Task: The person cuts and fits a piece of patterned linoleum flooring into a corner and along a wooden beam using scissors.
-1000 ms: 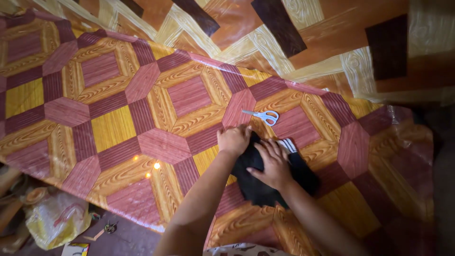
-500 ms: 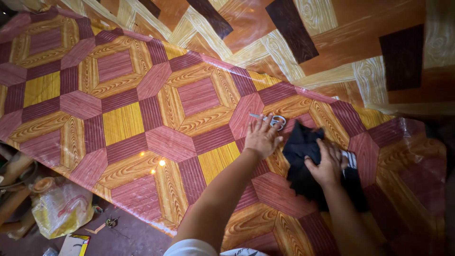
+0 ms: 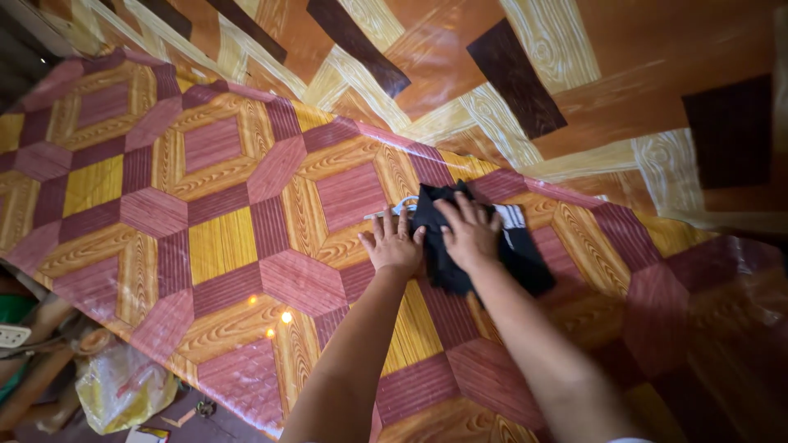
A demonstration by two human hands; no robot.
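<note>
**Inspector:** Start nearest the camera. What lies below the table edge?

**Assistant:** At lower left, on the floor, a yellow plastic bag, crumpled. Beside it some small scraps, too small to identify.

**Inspector:** And the working surface?

**Assistant:** A table covered in a glossy patterned sheet, with maroon, yellow and wood-grain panels. Both forearms reach across it from the bottom edge.

**Inspector:** State of the hands?

**Assistant:** The left hand lies flat, fingers spread, palm down on the sheet, its fingertips touching the left edge of the black cloth. The right hand presses flat on top of that cloth, fingers spread. Neither hand grips anything.

**Inspector:** Position of the cloth?

**Assistant:** Folded, mid-table, right of centre, with white stripes showing at its right side.

**Inspector:** Anything obstructing?

**Assistant:** A pair of scissors lies just beyond the left hand, largely hidden by the fingers and the cloth.

**Inspector:** Farthest?

**Assistant:** An orange and brown patterned wall covering.
</note>
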